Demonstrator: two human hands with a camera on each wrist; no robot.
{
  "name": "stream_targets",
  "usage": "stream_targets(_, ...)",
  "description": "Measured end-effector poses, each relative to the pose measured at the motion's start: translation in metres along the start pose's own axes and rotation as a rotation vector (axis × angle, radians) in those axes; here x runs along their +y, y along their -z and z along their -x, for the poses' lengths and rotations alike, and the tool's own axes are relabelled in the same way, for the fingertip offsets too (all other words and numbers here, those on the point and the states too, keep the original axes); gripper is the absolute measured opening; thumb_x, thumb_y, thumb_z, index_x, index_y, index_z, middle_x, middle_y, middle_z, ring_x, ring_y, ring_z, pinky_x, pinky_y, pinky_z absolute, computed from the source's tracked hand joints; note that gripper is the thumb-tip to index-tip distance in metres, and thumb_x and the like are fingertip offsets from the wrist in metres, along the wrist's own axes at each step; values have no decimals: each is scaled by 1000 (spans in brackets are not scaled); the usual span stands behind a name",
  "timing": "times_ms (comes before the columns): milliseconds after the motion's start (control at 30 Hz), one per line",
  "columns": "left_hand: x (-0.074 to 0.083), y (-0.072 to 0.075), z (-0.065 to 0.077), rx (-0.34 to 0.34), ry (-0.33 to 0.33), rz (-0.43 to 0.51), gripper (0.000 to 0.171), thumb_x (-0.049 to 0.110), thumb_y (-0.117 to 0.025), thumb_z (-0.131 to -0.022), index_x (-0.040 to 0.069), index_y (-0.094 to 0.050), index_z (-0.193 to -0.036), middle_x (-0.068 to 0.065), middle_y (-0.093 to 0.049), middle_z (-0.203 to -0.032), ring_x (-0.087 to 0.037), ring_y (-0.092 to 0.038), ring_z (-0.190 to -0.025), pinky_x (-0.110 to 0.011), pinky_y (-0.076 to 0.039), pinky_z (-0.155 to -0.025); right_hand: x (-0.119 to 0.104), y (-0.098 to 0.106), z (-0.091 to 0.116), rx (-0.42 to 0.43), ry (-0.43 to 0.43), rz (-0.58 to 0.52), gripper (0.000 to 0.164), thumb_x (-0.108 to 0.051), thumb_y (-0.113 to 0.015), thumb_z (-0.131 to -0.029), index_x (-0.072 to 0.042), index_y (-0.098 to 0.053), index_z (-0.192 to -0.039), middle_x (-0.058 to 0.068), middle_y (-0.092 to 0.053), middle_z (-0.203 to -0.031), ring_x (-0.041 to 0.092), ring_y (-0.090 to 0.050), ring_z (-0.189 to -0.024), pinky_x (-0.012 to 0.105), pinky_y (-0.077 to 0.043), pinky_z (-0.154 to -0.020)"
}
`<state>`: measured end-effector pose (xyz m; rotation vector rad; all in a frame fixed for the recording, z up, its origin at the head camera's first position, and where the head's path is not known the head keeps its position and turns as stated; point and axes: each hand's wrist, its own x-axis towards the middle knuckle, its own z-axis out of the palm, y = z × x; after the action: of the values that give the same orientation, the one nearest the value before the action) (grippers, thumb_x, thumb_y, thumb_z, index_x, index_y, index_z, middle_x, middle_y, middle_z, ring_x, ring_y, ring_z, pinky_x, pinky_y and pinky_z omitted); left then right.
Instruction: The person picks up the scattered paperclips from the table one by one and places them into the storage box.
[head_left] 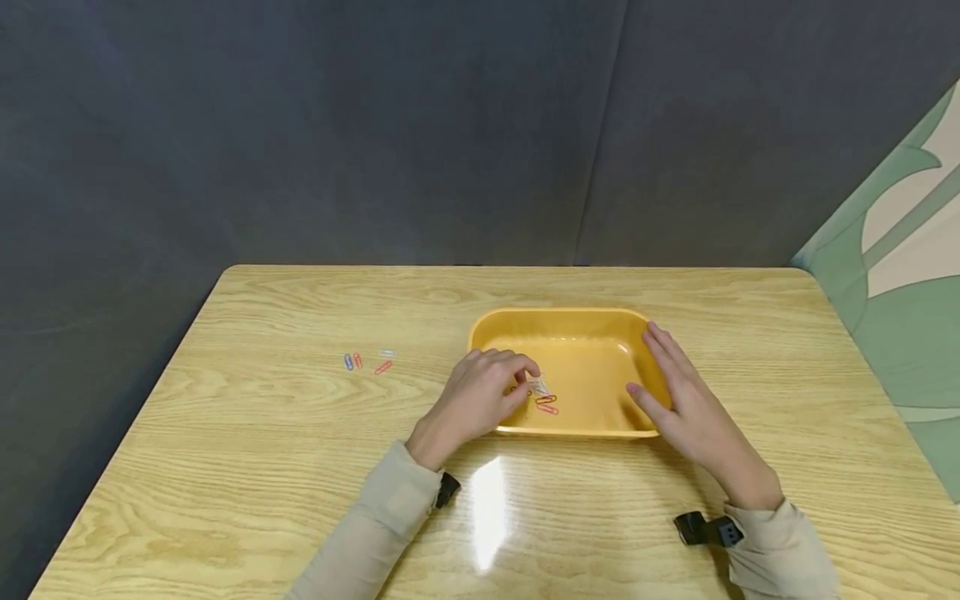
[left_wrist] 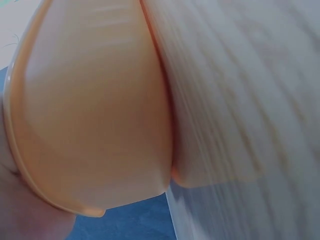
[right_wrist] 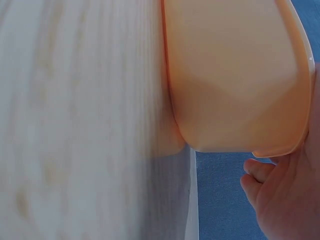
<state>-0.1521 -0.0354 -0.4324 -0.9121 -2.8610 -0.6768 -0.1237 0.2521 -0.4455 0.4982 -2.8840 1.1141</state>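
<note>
A yellow plastic tray (head_left: 592, 417) rests on the wooden table. My left hand (head_left: 480, 390) reaches over its left end, thumb and index finger bent toward each other. Whitish paper clips (head_left: 540, 388) show right at those fingertips; I cannot tell whether one is pinched. Just below them in the tray lie a dark-outlined paper clip (head_left: 546, 400) and a pink paper clip (head_left: 548, 409). At the tray's right end my right hand (head_left: 693, 417) has its fingers straight along the outside of the rim, with the thumb spread over the inside.
Left of the tray, on the table (head_left: 262, 450), lie a blue paper clip (head_left: 348, 362), a red one (head_left: 357, 361), a pale one (head_left: 387, 353) and another red paper clip (head_left: 383, 367). A dark partition (head_left: 420, 150) rises behind the table's far edge.
</note>
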Motion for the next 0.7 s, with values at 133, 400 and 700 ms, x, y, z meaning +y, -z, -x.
stream_targets(133, -2, 1, 1, 3, 4, 84, 17, 15, -64, -95, 18, -72, -109, 7, -73, -97, -10, -64, -87, -31, -51, -88, 1, -1, 0, -2, -3, -14, 75, -26, -58, -101, -4, -15, -158, 17, -10, -166, 42, -13, -152, 62, -14, -119)
stream_targets(400, -6, 22, 6, 37, 8, 202, 18, 10, -63, -95, 11, -71, -110, 2, -71, -98, -14, -61, -89, -28, -50, -79, 0, -2, 2, -9, -3, -15, 75, -25, -58, -100, -4, -15, -158, 18, -11, -166, 42, -13, -152, 63, -15, -118)
stream_targets(700, -24, 54, 12, 89, 155, 218, 21, 13, -63, -96, 10, -70, -115, -3, -69, -103, -20, -60, -92, -31, -53, -78, 1, 0, 1, 6, 0, 5, 75, -25, -59, -100, -3, -17, -158, 18, -13, -166, 40, -12, -152, 53, -12, -123)
